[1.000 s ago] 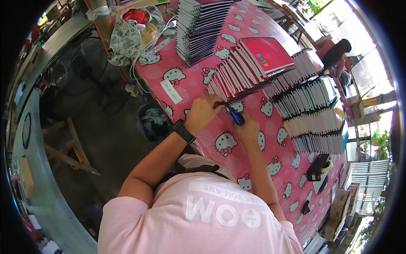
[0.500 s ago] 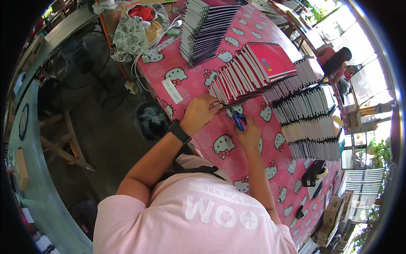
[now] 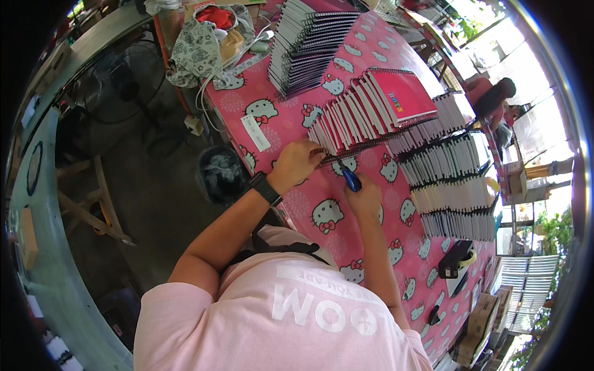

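My right hand (image 3: 365,198) is wrapped round blue-handled pliers (image 3: 352,178), whose dark jaws reach to the dark spiral binding (image 3: 346,153) along the near edge of the red notebooks. At the left end of that binding, my left hand (image 3: 296,163) pinches the coil between thumb and fingers. Red spiral notebooks (image 3: 356,114) lean in an overlapping row just beyond both hands, and one red cover (image 3: 405,93) faces up at the row's right end. Whether the jaws grip the wire is too small to make out.
A pink patterned cloth (image 3: 334,241) covers the table. Dark-bound notebooks (image 3: 309,49) stand fanned at the back; more rows (image 3: 445,161) lie to the right. A white paper strip (image 3: 255,133) is left of my hands. A black stool (image 3: 221,176) stands beside the table; a person (image 3: 495,96) is beyond.
The blue handles, spread apart before, are now squeezed together in my right hand. My left hand keeps its pinch at the coil's end. The whole view has shifted slightly.
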Motion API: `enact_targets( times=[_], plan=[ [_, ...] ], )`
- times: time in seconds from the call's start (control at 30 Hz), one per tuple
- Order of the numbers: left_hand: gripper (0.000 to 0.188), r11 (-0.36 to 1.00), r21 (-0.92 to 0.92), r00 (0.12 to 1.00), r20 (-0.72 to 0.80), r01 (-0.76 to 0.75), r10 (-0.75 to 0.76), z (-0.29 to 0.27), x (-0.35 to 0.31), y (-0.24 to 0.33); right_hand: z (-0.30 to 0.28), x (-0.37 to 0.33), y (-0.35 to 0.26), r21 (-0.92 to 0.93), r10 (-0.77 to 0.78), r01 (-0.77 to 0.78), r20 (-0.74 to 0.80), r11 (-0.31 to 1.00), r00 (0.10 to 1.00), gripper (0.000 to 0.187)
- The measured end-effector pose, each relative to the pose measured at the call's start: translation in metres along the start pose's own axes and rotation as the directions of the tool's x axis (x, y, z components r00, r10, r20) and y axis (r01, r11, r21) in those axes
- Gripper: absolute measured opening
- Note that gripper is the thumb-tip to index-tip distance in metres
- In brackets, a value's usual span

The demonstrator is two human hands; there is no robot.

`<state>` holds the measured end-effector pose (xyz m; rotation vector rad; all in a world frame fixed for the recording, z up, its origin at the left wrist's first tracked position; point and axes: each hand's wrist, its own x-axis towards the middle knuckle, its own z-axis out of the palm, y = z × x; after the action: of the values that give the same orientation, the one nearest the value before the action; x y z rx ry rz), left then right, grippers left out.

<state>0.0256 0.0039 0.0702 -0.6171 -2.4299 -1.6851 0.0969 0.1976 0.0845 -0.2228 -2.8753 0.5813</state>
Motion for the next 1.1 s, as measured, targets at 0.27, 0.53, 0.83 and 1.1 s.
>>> enact_targets(
  times=[0.27,0.53,0.83,1.1],
  plan=[
    [0.027,0.995,-0.066,0.997,0.029,0.07,-0.069,0.006,0.004,-0.006,0.011,0.004,0.01,-0.064,-0.171,0.164,-0.113,0.984,0.979,0.042],
    [0.026,0.975,-0.161,0.986,0.086,0.157,-0.144,0.005,0.002,-0.002,0.011,0.004,0.012,0.007,-0.184,0.186,-0.115,0.983,0.976,0.045],
    [0.025,0.976,-0.206,0.997,-0.003,0.075,-0.078,0.015,-0.003,-0.017,0.014,0.006,0.006,-0.1,-0.178,0.169,-0.086,0.98,0.98,0.047],
    [0.026,0.975,-0.199,0.995,0.013,0.098,-0.097,0.017,-0.005,-0.021,0.007,0.012,0.002,-0.116,-0.084,0.084,0.005,0.99,0.996,0.032]
  ],
)
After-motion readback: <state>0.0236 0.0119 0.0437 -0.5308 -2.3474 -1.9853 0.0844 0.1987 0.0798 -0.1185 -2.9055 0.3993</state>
